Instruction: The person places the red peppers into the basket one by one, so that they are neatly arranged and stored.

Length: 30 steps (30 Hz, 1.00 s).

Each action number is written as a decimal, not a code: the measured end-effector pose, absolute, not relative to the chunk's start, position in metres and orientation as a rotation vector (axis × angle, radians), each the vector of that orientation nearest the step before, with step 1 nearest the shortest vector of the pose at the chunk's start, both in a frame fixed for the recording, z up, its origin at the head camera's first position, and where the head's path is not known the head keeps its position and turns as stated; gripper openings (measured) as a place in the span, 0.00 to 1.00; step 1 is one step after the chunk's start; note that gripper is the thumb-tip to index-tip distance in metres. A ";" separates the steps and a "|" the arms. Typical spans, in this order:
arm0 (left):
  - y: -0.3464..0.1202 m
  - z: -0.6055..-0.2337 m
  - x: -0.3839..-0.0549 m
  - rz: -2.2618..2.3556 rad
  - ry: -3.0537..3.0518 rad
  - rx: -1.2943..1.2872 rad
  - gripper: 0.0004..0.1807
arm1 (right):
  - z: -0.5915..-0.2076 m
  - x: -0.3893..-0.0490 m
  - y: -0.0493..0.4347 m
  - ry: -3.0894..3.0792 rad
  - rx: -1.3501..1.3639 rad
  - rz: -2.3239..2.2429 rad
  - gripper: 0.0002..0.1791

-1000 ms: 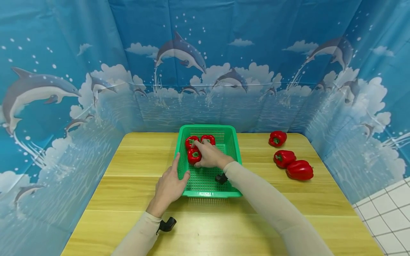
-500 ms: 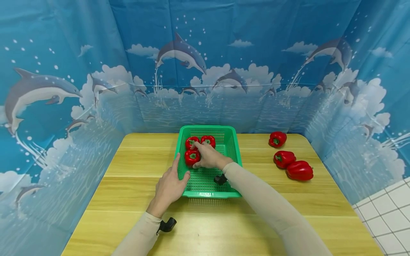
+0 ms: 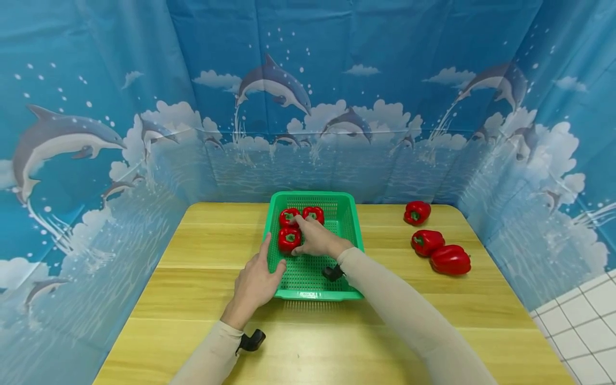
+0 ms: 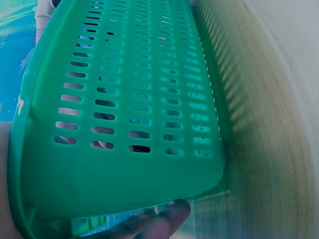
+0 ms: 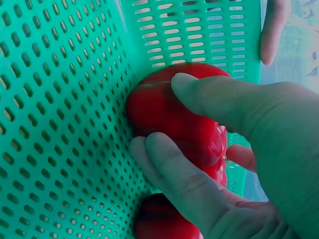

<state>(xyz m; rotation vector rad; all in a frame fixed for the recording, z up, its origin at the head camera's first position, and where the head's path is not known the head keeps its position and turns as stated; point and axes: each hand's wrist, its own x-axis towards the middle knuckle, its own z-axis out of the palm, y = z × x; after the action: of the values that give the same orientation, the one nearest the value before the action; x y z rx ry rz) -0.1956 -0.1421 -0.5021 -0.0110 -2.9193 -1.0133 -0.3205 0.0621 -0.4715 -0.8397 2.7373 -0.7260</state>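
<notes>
Over by the middle of the surface's (image 3: 192,289) far edge sits a green basket (image 3: 315,295), and the person's right hand (image 3: 318,238) is down inside it, its grip clasped around the front pepper (image 3: 289,240), thumb to one side, fingers to the other. That pepper stands stem-up towards the basket's left wall, just in front of the rear-left pepper (image 3: 287,216); the rear-right pepper (image 3: 314,214) is beside that one. The left hand (image 3: 255,280) rests at the basket's left rim, its grip loose, index finger outstretched. Two red peppers (image 3: 451,260) lie close together towards the surface's right edge, and a lone pepper (image 3: 420,212) sits near the far right corner.
</notes>
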 end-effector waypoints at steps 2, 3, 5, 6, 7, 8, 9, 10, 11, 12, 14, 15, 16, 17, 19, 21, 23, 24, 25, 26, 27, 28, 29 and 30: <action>-0.142 -0.503 -0.195 -1.014 -2.920 -0.010 0.49 | -0.471 -0.319 0.064 2.742 -0.840 -0.722 0.48; -0.142 -0.503 -0.195 -1.016 -2.919 -0.010 0.49 | -0.470 -0.318 0.065 2.744 -0.840 -0.721 0.48; -0.141 -0.503 -0.195 -1.022 -2.918 -0.006 0.49 | -0.469 -0.316 0.067 2.748 -0.839 -0.724 0.47; -0.141 -0.503 -0.194 -1.023 -2.916 -0.006 0.49 | -0.468 -0.315 0.067 2.750 -0.843 -0.723 0.47; -0.141 -0.503 -0.194 -1.023 -2.916 -0.004 0.49 | -0.468 -0.314 0.068 2.752 -0.845 -0.725 0.47; -0.141 -0.503 -0.194 -1.025 -2.914 -0.004 0.49 | -0.468 -0.314 0.069 2.753 -0.850 -0.730 0.46; -0.142 -0.503 -0.194 -1.023 -2.914 -0.005 0.49 | -0.467 -0.313 0.070 2.757 -0.855 -0.732 0.46; -0.142 -0.503 -0.194 -1.020 -2.914 -0.003 0.49 | -0.467 -0.313 0.071 2.757 -0.861 -0.737 0.45; -0.142 -0.504 -0.194 -1.015 -2.915 -0.003 0.49 | -0.467 -0.312 0.072 2.760 -0.869 -0.742 0.45; -0.142 -0.504 -0.194 -1.011 -2.913 -0.004 0.49 | -0.467 -0.312 0.073 2.761 -0.869 -0.749 0.44; -0.142 -0.504 -0.194 -1.005 -2.913 -0.004 0.49 | -0.465 -0.311 0.076 2.751 -0.861 -0.782 0.44; -0.142 -0.504 -0.194 -1.000 -2.914 -0.004 0.49 | -0.464 -0.310 0.077 2.747 -0.857 -0.795 0.43; -0.142 -0.504 -0.194 -0.997 -2.914 -0.005 0.48 | -0.463 -0.310 0.079 2.744 -0.855 -0.805 0.43; -0.143 -0.504 -0.194 -0.997 -2.913 -0.008 0.48 | -0.462 -0.310 0.081 2.739 -0.853 -0.820 0.42; -0.143 -0.504 -0.194 -0.997 -2.913 -0.012 0.48 | -0.459 -0.309 0.085 2.731 -0.855 -0.851 0.42; -0.143 -0.504 -0.195 -0.995 -2.912 -0.018 0.48 | -0.456 -0.308 0.090 2.728 -0.854 -0.874 0.42; -0.143 -0.504 -0.195 -0.997 -2.909 -0.023 0.47 | -0.452 -0.305 0.095 2.725 -0.850 -0.900 0.42; -0.143 -0.504 -0.195 -0.996 -2.907 -0.024 0.47 | -0.449 -0.304 0.097 2.728 -0.847 -0.903 0.42; -0.143 -0.504 -0.196 -0.996 -2.905 -0.023 0.47 | -0.447 -0.303 0.100 2.732 -0.850 -0.902 0.42; -0.143 -0.505 -0.196 -0.995 -2.905 -0.022 0.47 | -0.446 -0.301 0.103 2.738 -0.853 -0.897 0.42; -0.143 -0.505 -0.196 -0.995 -2.904 -0.020 0.47 | -0.444 -0.300 0.105 2.747 -0.858 -0.889 0.42; -0.143 -0.505 -0.196 -0.996 -2.904 -0.018 0.48 | -0.442 -0.298 0.108 2.758 -0.868 -0.878 0.42; -0.143 -0.505 -0.197 -0.997 -2.903 -0.018 0.48 | -0.441 -0.296 0.110 2.769 -0.877 -0.867 0.41; -0.143 -0.504 -0.197 -0.995 -2.904 -0.015 0.48 | -0.440 -0.295 0.113 2.782 -0.887 -0.857 0.40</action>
<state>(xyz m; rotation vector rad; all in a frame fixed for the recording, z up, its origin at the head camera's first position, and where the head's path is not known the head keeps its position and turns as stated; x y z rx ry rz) -0.1965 -0.1426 -0.5045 -0.0149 -2.9044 -0.9950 -0.2951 0.1131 -0.4402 -0.8874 2.7815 -0.8570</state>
